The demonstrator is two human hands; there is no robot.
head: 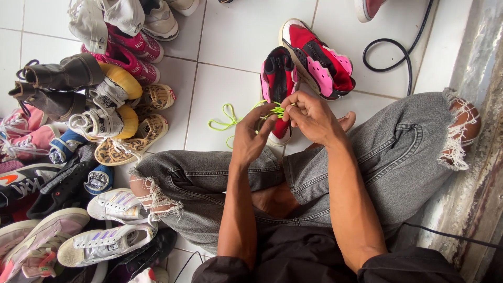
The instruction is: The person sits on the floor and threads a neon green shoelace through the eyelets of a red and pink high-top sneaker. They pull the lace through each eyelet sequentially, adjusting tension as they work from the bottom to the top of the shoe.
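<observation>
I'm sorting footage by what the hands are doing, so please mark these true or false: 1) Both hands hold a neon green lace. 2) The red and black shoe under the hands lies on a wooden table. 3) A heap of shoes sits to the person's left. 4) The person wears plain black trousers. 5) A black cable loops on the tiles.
1) True: the left hand and right hand both pinch the neon green lace.
2) False: the red and black shoe lies on the white tiled floor.
3) True: the heap of shoes is on that side.
4) False: they wear ripped grey jeans.
5) True: the black cable loops there.
</observation>
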